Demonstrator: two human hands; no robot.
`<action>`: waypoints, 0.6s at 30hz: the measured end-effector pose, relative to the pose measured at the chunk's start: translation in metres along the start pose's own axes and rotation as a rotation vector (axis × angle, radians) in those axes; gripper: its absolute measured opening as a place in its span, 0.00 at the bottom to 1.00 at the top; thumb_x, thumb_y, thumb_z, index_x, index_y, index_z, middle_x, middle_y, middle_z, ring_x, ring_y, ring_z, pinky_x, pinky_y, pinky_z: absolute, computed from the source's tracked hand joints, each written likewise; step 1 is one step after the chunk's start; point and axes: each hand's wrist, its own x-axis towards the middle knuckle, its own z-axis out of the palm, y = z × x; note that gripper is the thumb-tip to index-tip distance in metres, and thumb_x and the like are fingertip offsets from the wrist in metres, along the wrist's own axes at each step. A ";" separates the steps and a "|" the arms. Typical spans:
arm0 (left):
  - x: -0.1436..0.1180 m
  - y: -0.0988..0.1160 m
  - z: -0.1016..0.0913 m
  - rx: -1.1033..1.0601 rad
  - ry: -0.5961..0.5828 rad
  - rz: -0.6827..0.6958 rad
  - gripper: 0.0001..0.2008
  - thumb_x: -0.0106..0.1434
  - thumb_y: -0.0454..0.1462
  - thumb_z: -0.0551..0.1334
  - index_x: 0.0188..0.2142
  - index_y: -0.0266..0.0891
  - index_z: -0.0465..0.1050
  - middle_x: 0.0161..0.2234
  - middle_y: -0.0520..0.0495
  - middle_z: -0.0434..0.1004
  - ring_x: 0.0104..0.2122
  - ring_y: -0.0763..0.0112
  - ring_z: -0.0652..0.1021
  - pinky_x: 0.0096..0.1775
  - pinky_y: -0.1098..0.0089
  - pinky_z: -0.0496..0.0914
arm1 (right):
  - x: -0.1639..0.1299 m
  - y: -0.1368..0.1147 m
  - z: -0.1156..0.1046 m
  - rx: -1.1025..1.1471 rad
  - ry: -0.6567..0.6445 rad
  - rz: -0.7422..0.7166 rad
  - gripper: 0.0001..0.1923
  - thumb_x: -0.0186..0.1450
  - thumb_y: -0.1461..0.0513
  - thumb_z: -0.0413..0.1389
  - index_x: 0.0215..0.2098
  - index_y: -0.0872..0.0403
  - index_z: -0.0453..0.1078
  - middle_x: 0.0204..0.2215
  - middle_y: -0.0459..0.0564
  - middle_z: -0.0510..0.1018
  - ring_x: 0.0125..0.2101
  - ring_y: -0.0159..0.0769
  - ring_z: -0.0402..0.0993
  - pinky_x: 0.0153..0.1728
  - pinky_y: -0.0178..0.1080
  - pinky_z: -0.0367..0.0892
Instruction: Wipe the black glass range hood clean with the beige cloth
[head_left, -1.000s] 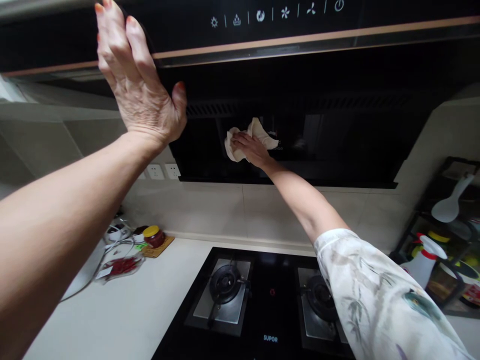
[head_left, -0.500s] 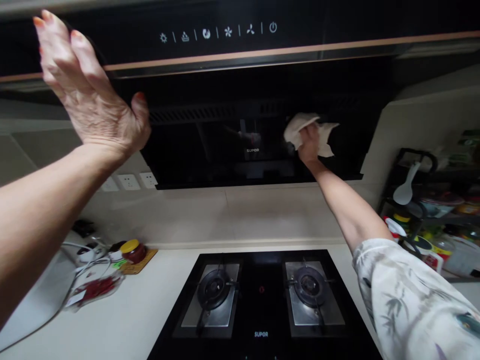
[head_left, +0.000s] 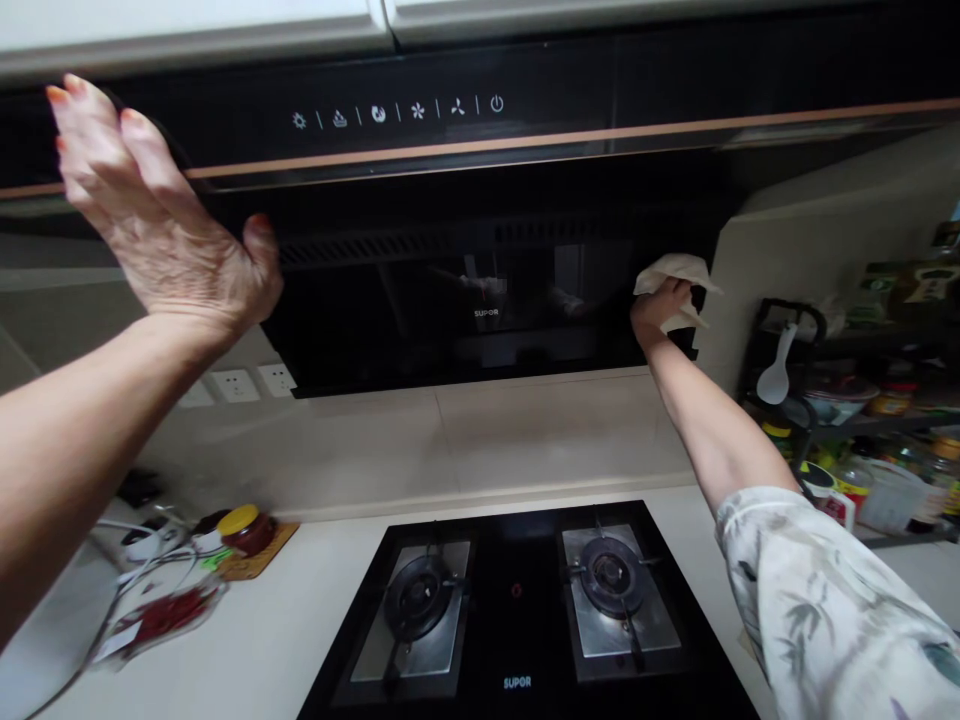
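The left hand [head_left: 169, 225] was opened flat, its fingers [head_left: 154, 160] stretched against the front of the range hood [head_left: 585, 95], and nothing was seen in its grasp. A jar [head_left: 247, 534] stood on a board [head_left: 264, 562] on the tabletop [head_left: 277, 630]. Next, below the hood, was the stove [head_left: 517, 635]. Further right, the right hand [head_left: 658, 303], with fingers partly bent, had hold of a pale cloth [head_left: 681, 268] at the right end of the hood's black panel [head_left: 420, 345].

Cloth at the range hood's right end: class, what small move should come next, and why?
Probably slide the right hand leftward: its cloth reaches the right edge of the dark panel, and most of that panel lies left of the cloth.
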 end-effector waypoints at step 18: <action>0.007 -0.027 0.025 -0.085 0.025 -0.053 0.59 0.66 0.76 0.42 0.81 0.40 0.33 0.78 0.64 0.06 0.79 0.46 0.25 0.77 0.49 0.24 | -0.103 -0.226 0.113 -0.046 -0.299 -0.173 0.30 0.74 0.70 0.46 0.73 0.58 0.64 0.76 0.64 0.60 0.78 0.54 0.47 0.72 0.55 0.58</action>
